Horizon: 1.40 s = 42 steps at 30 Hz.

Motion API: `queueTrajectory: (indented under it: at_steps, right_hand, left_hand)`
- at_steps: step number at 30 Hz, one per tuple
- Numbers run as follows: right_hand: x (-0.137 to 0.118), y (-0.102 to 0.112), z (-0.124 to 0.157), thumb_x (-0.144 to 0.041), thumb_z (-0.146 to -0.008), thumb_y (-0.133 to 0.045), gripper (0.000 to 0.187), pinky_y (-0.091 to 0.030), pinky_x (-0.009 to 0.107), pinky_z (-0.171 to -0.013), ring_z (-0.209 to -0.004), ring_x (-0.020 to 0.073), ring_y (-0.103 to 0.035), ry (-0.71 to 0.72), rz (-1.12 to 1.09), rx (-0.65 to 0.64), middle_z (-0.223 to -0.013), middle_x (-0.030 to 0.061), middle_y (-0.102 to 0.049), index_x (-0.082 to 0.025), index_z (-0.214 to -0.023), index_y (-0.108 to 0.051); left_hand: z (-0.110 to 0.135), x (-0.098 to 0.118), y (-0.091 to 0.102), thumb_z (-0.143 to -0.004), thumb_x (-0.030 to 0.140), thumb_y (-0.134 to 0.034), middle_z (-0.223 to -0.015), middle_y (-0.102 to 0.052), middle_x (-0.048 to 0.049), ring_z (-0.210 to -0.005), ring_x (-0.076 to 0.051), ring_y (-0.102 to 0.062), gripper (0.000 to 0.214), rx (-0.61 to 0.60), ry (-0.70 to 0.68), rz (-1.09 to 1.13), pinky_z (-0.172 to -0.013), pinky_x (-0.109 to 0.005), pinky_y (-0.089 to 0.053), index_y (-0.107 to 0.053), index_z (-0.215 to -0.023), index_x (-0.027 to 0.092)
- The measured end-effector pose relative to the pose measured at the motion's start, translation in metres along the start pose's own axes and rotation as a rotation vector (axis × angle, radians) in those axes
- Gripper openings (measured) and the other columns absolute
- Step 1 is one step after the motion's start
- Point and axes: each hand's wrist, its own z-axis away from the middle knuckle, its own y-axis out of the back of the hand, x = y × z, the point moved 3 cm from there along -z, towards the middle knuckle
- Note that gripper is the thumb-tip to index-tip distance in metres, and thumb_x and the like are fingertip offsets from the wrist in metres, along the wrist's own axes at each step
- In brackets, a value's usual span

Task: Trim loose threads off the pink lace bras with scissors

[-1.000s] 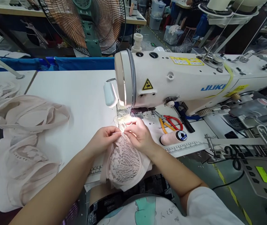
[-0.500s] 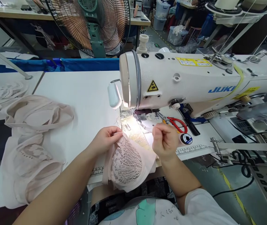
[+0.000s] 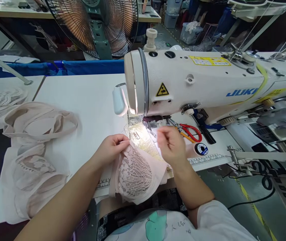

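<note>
My left hand pinches the upper corner of a pale pink lace bra, thumb over forefinger. The cup hangs below it over the table's front edge, above my lap. To its right, my right hand is raised with the fingers curled in, a little blurred and apart from the fabric. Whatever those fingers may hold is too small to see. Right behind the hands is the lit needle area of a white sewing machine, its needle plate partly hidden by my right hand.
More pink bras lie piled on the left. Red-handled scissors, orange-handled snips and a thread spool lie right of my right hand. A ruler strip runs along the front edge. A large fan stands behind the table.
My right hand has shifted slightly left and up, its fingers still curled. My left hand keeps its pinch on the bra. The view has turned slightly.
</note>
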Motion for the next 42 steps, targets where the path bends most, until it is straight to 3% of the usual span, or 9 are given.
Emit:
queueTrajectory:
  at_steps: [3,5,8,12,27,35,42]
  right_hand:
    - [0.001,-0.024,0.001,-0.018,-0.083,-0.042,0.012,-0.038,0.021,-0.056,-0.059,0.0095,-0.049,-0.093,0.076,-0.428,-0.064,-0.0026,-0.054,-0.019,-0.081,-0.053]
    - [0.0,-0.034,0.004,-0.017,-0.082,-0.044,0.012,-0.038,0.022,-0.061,-0.069,0.0108,-0.052,-0.081,0.108,-0.556,-0.074,-0.0001,-0.057,-0.019,-0.082,-0.056]
    - [0.001,-0.039,0.005,-0.019,-0.081,-0.047,0.014,-0.038,0.023,-0.066,-0.077,0.0129,-0.051,-0.103,0.185,-0.566,-0.082,0.003,-0.056,-0.018,-0.082,-0.06]
    - [0.005,-0.039,0.004,-0.023,-0.082,-0.047,0.017,-0.036,0.023,-0.064,-0.071,0.0125,-0.05,-0.148,0.255,-0.537,-0.074,0.0019,-0.054,-0.019,-0.083,-0.064]
    - [0.005,-0.039,0.003,-0.021,-0.081,-0.048,0.018,-0.034,0.022,-0.062,-0.069,0.0117,-0.048,-0.067,0.264,-0.552,-0.073,0.0019,-0.055,-0.018,-0.079,-0.065]
    - [0.006,-0.04,0.003,-0.022,-0.083,-0.045,0.02,-0.03,0.022,-0.059,-0.067,0.0116,-0.044,-0.012,0.322,-0.597,-0.07,0.0017,-0.05,-0.017,-0.076,-0.063]
    - [0.004,-0.043,0.002,-0.023,-0.082,-0.043,0.022,-0.029,0.023,-0.057,-0.066,0.0119,-0.044,-0.013,0.396,-0.633,-0.07,0.0024,-0.05,-0.016,-0.073,-0.062]
  left_hand:
    - [-0.002,0.0,0.0,-0.073,0.03,-0.056,-0.052,-0.049,0.0047,-0.049,-0.009,-0.045,0.017,-0.026,-0.043,0.02,-0.049,-0.019,-0.037,-0.057,-0.062,0.016]
    - [-0.002,0.0,0.001,-0.073,0.028,-0.057,-0.052,-0.049,0.0048,-0.05,-0.008,-0.045,0.017,-0.038,-0.063,0.015,-0.049,-0.018,-0.036,-0.059,-0.062,0.016]
    - [-0.003,-0.002,0.002,-0.073,0.028,-0.057,-0.054,-0.051,0.0042,-0.051,-0.009,-0.046,0.016,-0.046,-0.061,0.034,-0.05,-0.018,-0.038,-0.062,-0.065,0.016]
    - [-0.003,-0.004,0.002,-0.072,0.028,-0.059,-0.056,-0.056,0.0033,-0.052,-0.009,-0.049,0.014,-0.044,-0.044,0.07,-0.051,-0.018,-0.039,-0.066,-0.069,0.016]
    - [-0.002,-0.003,0.001,-0.07,0.029,-0.06,-0.058,-0.058,0.0022,-0.053,-0.01,-0.051,0.015,-0.048,0.004,0.072,-0.051,-0.019,-0.042,-0.066,-0.07,0.016]
    - [-0.001,-0.001,0.0,-0.072,0.03,-0.057,-0.064,-0.061,0.0005,-0.06,-0.012,-0.054,0.017,-0.033,-0.042,-0.032,-0.056,-0.021,-0.043,-0.066,-0.071,0.016]
    - [0.002,0.003,0.0,-0.073,0.031,-0.054,-0.065,-0.064,-0.0011,-0.061,-0.015,-0.056,0.019,0.048,-0.12,-0.211,-0.056,-0.023,-0.043,-0.066,-0.073,0.016]
